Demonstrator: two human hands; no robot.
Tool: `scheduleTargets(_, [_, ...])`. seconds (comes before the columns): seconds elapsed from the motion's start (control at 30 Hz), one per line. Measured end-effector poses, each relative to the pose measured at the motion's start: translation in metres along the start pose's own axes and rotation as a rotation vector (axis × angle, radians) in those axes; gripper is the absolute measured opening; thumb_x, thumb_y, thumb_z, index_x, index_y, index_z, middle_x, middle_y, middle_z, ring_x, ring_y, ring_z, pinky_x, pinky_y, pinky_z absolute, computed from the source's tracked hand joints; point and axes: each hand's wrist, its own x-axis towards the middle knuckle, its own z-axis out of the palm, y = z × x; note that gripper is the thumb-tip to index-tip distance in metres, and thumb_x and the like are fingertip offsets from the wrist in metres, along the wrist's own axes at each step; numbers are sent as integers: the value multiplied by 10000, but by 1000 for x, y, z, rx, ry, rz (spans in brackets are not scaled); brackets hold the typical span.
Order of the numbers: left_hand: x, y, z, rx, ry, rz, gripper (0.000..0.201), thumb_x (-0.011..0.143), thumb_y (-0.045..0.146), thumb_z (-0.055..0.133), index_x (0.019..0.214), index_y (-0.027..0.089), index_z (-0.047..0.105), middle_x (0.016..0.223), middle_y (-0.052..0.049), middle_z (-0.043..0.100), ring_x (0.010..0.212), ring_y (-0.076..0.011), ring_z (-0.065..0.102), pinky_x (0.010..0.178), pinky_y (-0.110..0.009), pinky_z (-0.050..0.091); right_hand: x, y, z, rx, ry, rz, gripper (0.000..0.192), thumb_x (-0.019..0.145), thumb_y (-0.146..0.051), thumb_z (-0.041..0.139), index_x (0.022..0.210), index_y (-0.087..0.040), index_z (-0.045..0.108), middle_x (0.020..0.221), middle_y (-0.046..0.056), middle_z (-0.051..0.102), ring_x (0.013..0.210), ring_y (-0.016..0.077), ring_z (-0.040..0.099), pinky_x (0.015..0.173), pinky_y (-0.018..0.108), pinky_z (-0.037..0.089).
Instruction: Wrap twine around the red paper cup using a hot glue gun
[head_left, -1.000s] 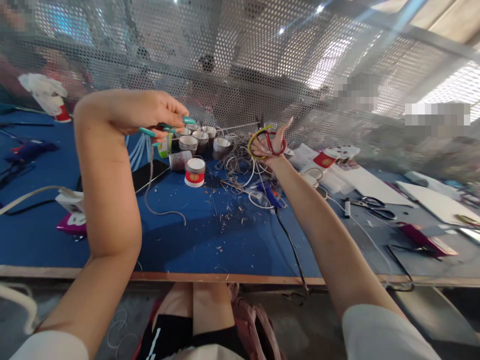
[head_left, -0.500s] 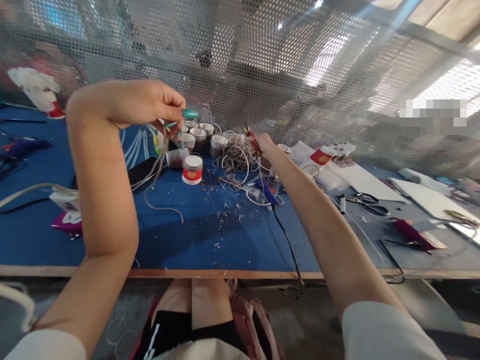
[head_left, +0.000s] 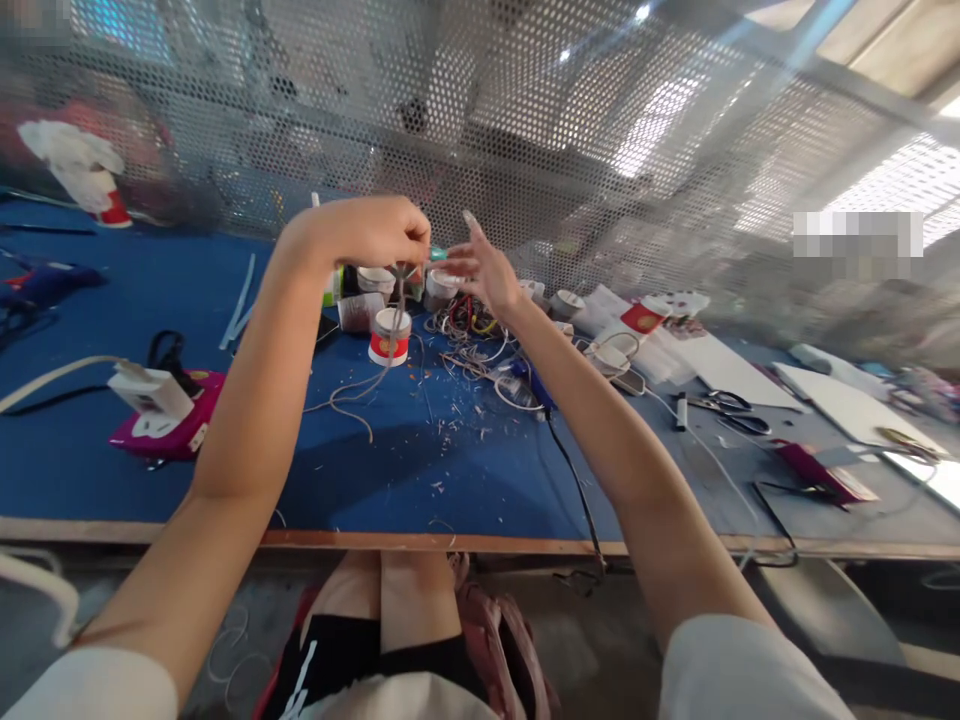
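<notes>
Raised above the back of the table, my left hand (head_left: pixel 390 235) is closed on a grey cord (head_left: pixel 397 320), whose loose end trails down to the table. A small teal piece (head_left: pixel 437 254) sticks out at its fingertips. My right hand (head_left: pixel 487 268) is beside it, fingers stretched apart and their tips close to the teal piece; whether they touch it I cannot tell. Under the right hand, a tool with red and yellow handles (head_left: pixel 472 318) lies on tangled cords (head_left: pixel 469 355). A red and white tub (head_left: pixel 389 345) stands below my left hand.
Several tubs of brown material (head_left: pixel 376 281) stand behind, one on its side (head_left: pixel 360 313). A blue glue gun (head_left: pixel 536 385) with a cable lies right of centre. Scissors (head_left: pixel 731 410) are farther right, and a magenta power strip (head_left: pixel 161 440) is at left. Perforated metal (head_left: pixel 525 120) walls the back.
My left hand has moved right with the cord and teal piece. My right hand has let go of the red and yellow handled tool, and its fingers have spread near the left hand.
</notes>
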Motion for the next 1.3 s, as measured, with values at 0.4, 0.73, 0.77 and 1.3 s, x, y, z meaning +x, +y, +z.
scheduleTargets(0.4, [30, 3, 45, -201, 233, 23, 158, 800, 142, 596, 641, 149, 595, 537, 10, 529, 642, -150, 622, 727, -282, 453, -58, 5, 5, 143, -105, 2, 415, 770, -550, 721, 656, -155, 660, 563, 52, 642, 555, 167, 632, 578, 309, 520])
scheduleTargets(0.73, [27, 30, 64, -145, 298, 122, 236, 745, 109, 614, 529, 172, 544, 516, 14, 466, 670, -159, 549, 764, -314, 379, -72, 11, 5, 58, -4, -119, 383, 734, -537, 722, 671, -174, 617, 647, 8, 611, 629, 124, 509, 602, 273, 398])
scheduleTargets(0.77, [27, 31, 68, -140, 298, 134, 283, 743, 112, 609, 489, 182, 507, 499, 17, 431, 663, -160, 528, 763, -319, 371, -73, 10, 5, 30, 16, -129, 389, 760, -530, 696, 635, -177, 591, 610, 0, 571, 614, 119, 477, 596, 275, 375])
scheduleTargets(1.3, [-26, -8, 103, -1239, 163, 5, 151, 750, 259, 754, 723, 184, 625, 764, -14, 593, 771, -154, 584, 817, -338, 501, -98, 39, -2, -64, -3, -140, 266, 804, -394, 534, 610, -225, 466, 560, -12, 473, 538, 141, 423, 562, 285, 341])
